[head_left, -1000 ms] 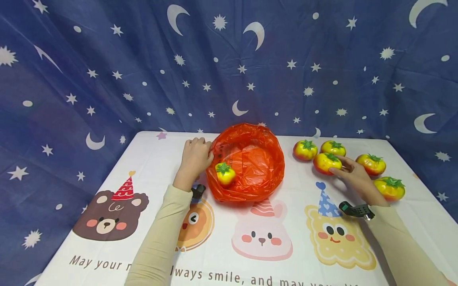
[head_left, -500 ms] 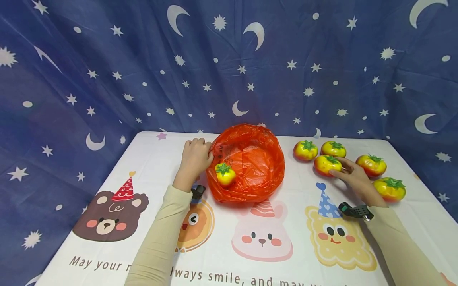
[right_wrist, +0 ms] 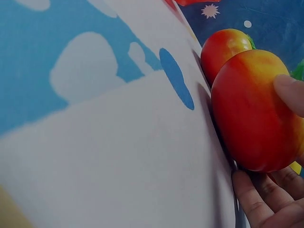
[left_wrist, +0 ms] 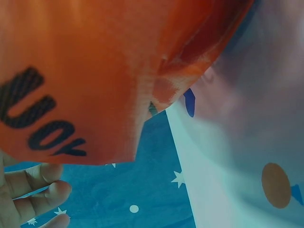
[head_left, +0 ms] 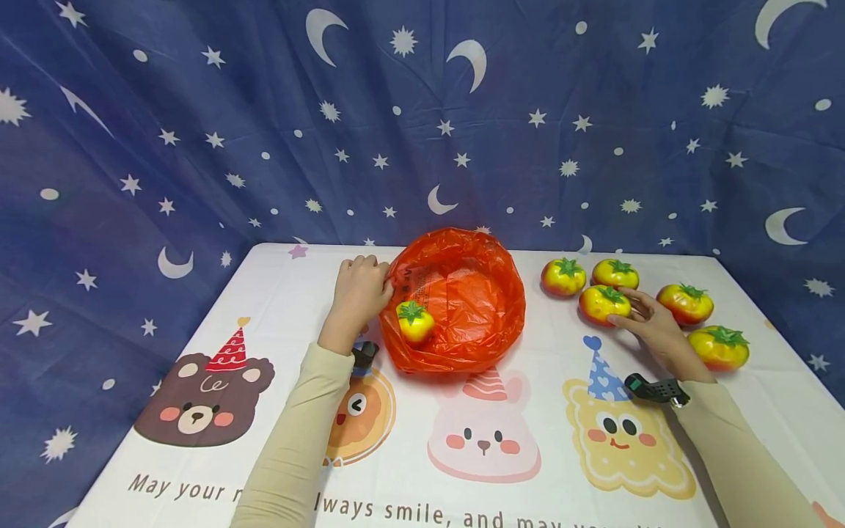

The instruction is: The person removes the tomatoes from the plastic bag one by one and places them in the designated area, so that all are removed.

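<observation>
A red plastic bag [head_left: 472, 308], its mouth spread wide, stands mid-table with one yellow-red tomato [head_left: 416, 323] inside at the left. At the bag's left rim, my left hand [head_left: 359, 293] holds the plastic with curled fingers; the left wrist view has the printed bag [left_wrist: 85, 85] filling much of it, above several fingertips [left_wrist: 57, 190]. Over on the right, my right hand [head_left: 653, 326] grips another tomato [head_left: 603, 305]. The right wrist view shows the thumb on one side of this tomato [right_wrist: 254, 114] and curled fingers on the other.
Two tomatoes [head_left: 563, 278] [head_left: 615, 274] sit just behind the gripped one. Two more, one tomato [head_left: 685, 303] and another tomato [head_left: 719, 348], lie right of my right hand. A blue star-patterned curtain [head_left: 422, 132] rises behind the white printed tablecloth [head_left: 198, 484].
</observation>
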A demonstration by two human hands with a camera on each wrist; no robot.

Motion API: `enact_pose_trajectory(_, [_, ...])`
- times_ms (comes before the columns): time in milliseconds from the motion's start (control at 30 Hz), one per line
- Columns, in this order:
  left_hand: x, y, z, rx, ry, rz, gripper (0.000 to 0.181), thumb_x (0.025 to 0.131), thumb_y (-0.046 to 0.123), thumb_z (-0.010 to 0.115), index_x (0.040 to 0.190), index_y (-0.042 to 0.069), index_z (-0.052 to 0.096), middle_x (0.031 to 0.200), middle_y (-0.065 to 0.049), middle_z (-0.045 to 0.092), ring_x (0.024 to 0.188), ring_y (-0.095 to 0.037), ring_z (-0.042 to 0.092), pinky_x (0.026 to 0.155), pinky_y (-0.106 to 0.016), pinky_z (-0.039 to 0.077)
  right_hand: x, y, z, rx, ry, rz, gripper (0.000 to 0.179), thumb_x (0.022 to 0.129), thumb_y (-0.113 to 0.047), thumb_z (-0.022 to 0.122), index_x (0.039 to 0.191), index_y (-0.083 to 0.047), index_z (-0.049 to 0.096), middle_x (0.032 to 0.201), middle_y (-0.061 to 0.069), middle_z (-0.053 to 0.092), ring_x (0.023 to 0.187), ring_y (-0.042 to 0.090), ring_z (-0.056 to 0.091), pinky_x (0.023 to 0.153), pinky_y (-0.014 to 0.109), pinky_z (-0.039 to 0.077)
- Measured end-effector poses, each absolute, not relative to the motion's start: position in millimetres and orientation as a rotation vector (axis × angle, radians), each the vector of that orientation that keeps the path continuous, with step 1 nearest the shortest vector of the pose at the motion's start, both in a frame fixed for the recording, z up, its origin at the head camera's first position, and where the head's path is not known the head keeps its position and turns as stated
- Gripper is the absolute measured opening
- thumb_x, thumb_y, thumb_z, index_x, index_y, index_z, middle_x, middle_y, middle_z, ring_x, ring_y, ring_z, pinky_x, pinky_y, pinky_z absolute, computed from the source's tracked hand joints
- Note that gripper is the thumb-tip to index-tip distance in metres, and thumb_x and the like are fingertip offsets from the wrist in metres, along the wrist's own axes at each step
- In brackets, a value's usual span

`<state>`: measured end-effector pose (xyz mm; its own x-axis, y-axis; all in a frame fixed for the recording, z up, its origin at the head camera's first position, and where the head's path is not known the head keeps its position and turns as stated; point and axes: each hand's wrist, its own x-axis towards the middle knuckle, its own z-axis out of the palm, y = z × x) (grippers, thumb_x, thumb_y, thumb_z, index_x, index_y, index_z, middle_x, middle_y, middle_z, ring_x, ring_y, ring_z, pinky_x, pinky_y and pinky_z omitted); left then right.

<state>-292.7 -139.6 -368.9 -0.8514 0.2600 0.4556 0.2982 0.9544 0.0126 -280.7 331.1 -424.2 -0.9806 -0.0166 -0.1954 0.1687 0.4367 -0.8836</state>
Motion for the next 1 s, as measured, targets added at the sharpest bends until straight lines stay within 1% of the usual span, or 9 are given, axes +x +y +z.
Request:
enact_pose_trajectory(133, [-292.5, -139.3, -368.4, -0.396, -2.649, -0.116, 0.014, 0.083, 0.016, 0.06, 0.082, 0.004, 0.067, 0.078, -0.014, 0.063, 0.076, -0.031, 0.059, 0.075, -0.044, 0.044, -280.0, 330.8, -423.9, 0.143, 2.508, -1.575, 0.086, 0.086, -0.037, 0.064, 0.151, -0.015, 0.013, 0.156, 0.024, 0.008, 0.142, 0.044, 0.014, 0.111, 0.052, 0.022])
enact_pose_trajectory(433, [-293.4, -139.6, -369.7, -0.401, -2.637, -0.116, 0.013, 0.083, 0.015, 0.06, 0.081, 0.004, 0.067, 0.077, -0.013, 0.063, 0.076, -0.031, 0.059, 0.074, -0.045, 0.044, -278.7, 330.6, -423.7, 0.142, 2.536, -1.553, 0.088, 0.085, -0.037, 0.065, 0.152, -0.016, 0.012, 0.155, 0.024, 0.01, 0.141, 0.044, 0.017, 0.109, 0.052, 0.024])
enact_pose_trajectory(667, [-293.8, -139.8, -370.1, -0.401, -2.632, -0.122, 0.014, 0.083, 0.016, 0.06, 0.081, 0.004, 0.067, 0.077, -0.013, 0.063, 0.076, -0.031, 0.059, 0.075, -0.045, 0.045, -277.4, 331.7, -421.9, 0.111, 2.554, -1.523, 0.089, 0.085, -0.036, 0.066, 0.152, -0.016, 0.01, 0.155, 0.024, 0.011, 0.14, 0.043, 0.018, 0.108, 0.048, 0.026])
enact_pose_trajectory(1000, [-293.7, -140.0, -370.2, -0.406, -2.633, -0.124, 0.015, 0.083, 0.016, 0.06, 0.08, 0.004, 0.067, 0.078, -0.013, 0.063, 0.076, -0.031, 0.059, 0.075, -0.046, 0.045, -274.9, 335.9, -419.9, 0.061, 2.584, -1.483, 0.09, 0.085, -0.035, 0.065, 0.152, -0.017, 0.007, 0.155, 0.024, 0.012, 0.138, 0.045, 0.023, 0.107, 0.052, 0.027])
